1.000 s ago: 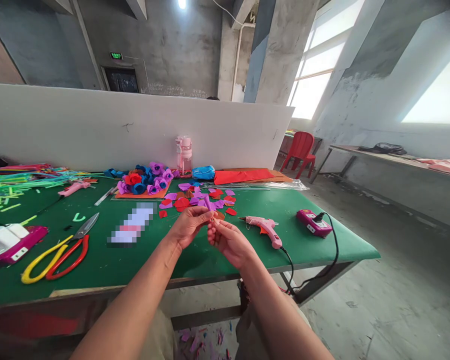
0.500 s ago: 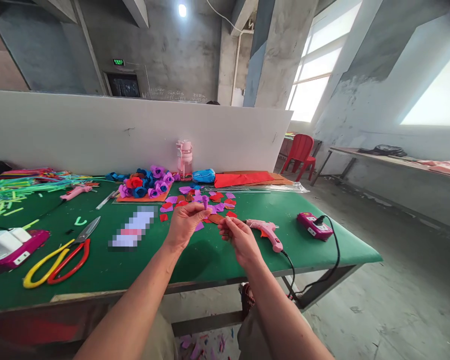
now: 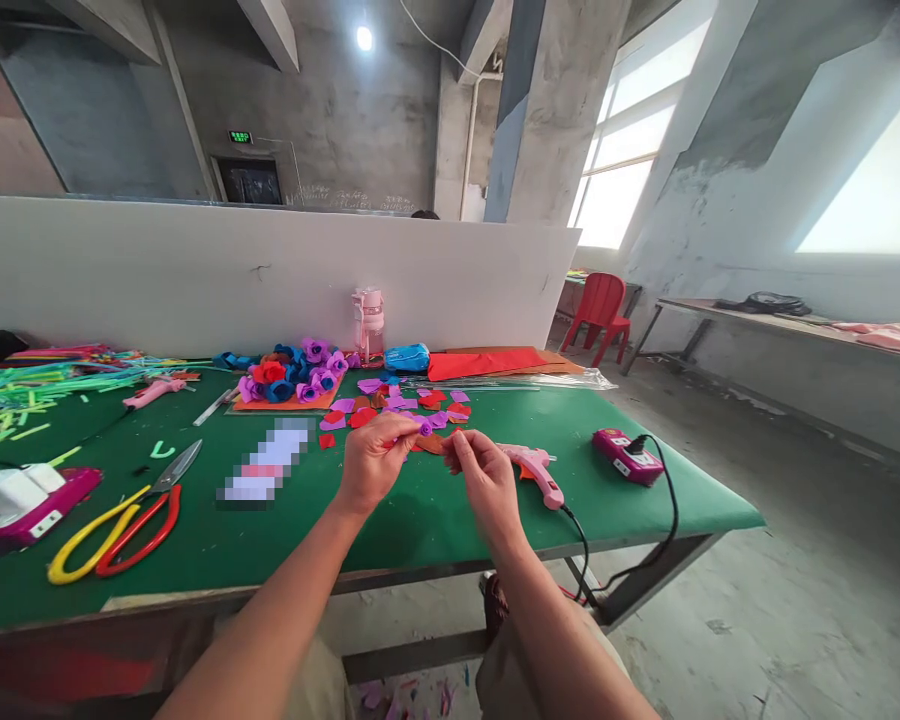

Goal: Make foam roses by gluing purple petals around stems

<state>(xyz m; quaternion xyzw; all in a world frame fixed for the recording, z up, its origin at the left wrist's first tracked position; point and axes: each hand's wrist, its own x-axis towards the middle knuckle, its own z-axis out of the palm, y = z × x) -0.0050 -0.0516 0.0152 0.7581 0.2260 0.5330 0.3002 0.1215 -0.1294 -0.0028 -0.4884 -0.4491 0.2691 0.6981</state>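
My left hand point(image 3: 375, 460) pinches a small rolled purple paper piece point(image 3: 425, 428) over the green table. Close on its right, my right hand point(image 3: 481, 475) has its thumb and fingers closed on a brown paper petal point(image 3: 433, 443). The two hands are a short gap apart. Behind them lie scattered purple, red and brown paper petals point(image 3: 364, 417). A pink glue gun point(image 3: 544, 475) rests just right of my right hand. Finished purple, blue and red paper flowers point(image 3: 292, 375) are heaped on an orange sheet at the back.
Scissors point(image 3: 139, 520) and a power strip point(image 3: 37, 505) lie at the left, with a second pink glue gun point(image 3: 155, 391). A corded power block point(image 3: 628, 456) sits at the right. A pink bottle point(image 3: 369, 325) and red paper point(image 3: 484, 363) stand or lie at the back.
The purple piece has tipped from upright towards the right, and my left hand has turned with it. My right hand stays at nearly the same place. The camera view has shifted slightly.
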